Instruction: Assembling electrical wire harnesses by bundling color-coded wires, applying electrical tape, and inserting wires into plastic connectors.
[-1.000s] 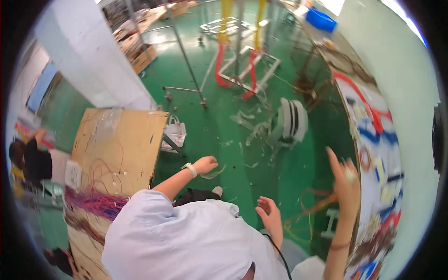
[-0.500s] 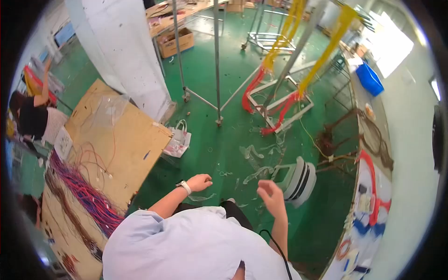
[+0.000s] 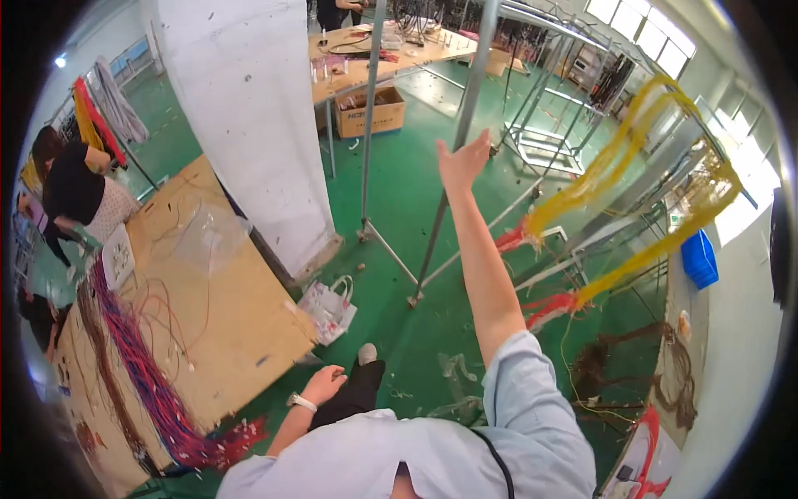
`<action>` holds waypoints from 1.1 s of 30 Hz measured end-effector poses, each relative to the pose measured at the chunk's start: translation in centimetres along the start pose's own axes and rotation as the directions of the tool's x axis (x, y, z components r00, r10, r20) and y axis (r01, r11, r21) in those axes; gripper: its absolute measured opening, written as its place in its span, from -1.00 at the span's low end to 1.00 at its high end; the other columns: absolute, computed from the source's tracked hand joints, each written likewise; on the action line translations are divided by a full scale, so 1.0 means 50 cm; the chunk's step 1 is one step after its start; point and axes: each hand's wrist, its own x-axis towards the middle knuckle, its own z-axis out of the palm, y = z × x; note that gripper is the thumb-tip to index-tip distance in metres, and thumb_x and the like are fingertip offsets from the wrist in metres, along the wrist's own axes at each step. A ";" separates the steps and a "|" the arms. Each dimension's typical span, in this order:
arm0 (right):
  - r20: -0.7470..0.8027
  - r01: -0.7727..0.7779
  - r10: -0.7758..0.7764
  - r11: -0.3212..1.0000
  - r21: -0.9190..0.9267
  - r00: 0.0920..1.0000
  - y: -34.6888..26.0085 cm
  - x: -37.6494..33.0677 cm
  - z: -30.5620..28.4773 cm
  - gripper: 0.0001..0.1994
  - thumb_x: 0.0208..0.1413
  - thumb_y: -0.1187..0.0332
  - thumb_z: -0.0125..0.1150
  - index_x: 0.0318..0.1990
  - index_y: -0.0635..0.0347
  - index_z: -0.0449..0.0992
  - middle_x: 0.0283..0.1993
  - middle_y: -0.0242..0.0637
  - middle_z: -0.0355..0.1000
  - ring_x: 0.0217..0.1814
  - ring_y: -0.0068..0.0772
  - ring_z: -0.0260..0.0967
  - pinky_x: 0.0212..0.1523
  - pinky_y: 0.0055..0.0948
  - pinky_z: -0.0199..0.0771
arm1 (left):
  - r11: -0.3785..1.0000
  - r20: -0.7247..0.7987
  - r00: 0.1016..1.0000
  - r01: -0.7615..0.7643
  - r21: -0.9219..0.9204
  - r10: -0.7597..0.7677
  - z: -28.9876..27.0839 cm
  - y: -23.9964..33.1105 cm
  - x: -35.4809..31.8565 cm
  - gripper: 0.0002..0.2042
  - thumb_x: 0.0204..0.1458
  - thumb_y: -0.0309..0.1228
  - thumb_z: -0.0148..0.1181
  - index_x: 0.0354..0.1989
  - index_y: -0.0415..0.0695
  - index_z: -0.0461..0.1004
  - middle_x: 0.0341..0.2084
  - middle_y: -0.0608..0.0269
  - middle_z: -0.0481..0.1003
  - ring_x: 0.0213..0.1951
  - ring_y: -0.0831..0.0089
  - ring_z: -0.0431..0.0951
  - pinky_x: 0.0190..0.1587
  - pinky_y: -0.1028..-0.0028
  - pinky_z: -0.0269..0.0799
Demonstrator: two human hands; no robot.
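My right hand (image 3: 465, 162) is stretched out ahead at the end of a raised arm. Its fingers and thumb are spread, and nothing shows in them. Close beside it, overlapping in the view, stands an upright metal pole (image 3: 475, 71) of a wheeled rack; whether they touch I cannot tell. Right of that forearm hang yellow wire bundles (image 3: 638, 256) with red lower ends (image 3: 553, 308). My left hand (image 3: 324, 384) hangs low beside my leg, its fingers loosely bent with nothing visible in them. A white watch (image 3: 302, 402) circles that wrist.
A wooden table (image 3: 241, 291) on the left bears purple-red wires (image 3: 150, 366). A white bag (image 3: 330, 309) sits by its corner, near a white pillar (image 3: 249, 125). Plastic scraps (image 3: 455, 368) litter the green floor. A blue bin (image 3: 699, 259) stands right. Another person (image 3: 75, 187) works far left.
My right hand has risen from low in front of me, reaching out toward the pole. The view has shifted forward and up, and the rack and yellow wires appear nearer. My left hand stays low.
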 end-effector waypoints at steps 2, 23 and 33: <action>-0.200 0.107 -0.149 0.973 -0.206 0.968 0.128 0.075 0.118 -0.27 -0.02 0.21 0.33 0.23 0.40 0.13 0.22 0.22 0.20 0.29 0.20 0.12 0.27 -0.04 0.13 | 0.999 0.049 0.999 0.010 0.051 -0.012 -0.016 -0.041 0.143 -0.63 0.07 -0.22 0.19 -0.07 -0.25 0.47 -0.19 -0.03 0.56 -0.12 0.12 0.57 -0.02 0.24 0.45; -0.438 -0.179 0.096 0.972 -0.154 0.894 0.646 0.505 0.239 -0.72 0.16 0.23 0.18 -0.23 0.32 0.38 -0.43 -0.07 0.44 -0.41 -0.06 0.45 -0.37 -0.22 0.42 | 0.867 0.049 0.866 -0.496 -0.050 0.498 -0.325 0.660 1.140 -0.68 0.10 -0.36 0.16 0.01 -0.23 0.43 -0.12 0.05 0.51 -0.15 0.24 0.58 -0.07 0.36 0.46; -0.523 -0.253 0.166 0.962 -0.099 0.836 0.690 0.571 0.292 -0.81 0.17 0.38 0.18 -0.30 0.38 0.41 -0.35 -0.12 0.39 -0.28 -0.39 0.30 -0.23 -0.33 0.38 | 0.626 -0.442 0.519 -0.769 0.133 0.731 -0.444 1.016 1.726 -0.07 -0.13 -0.17 0.39 0.32 -0.36 -0.05 0.28 -0.22 0.07 0.32 -0.03 0.08 0.37 0.24 -0.03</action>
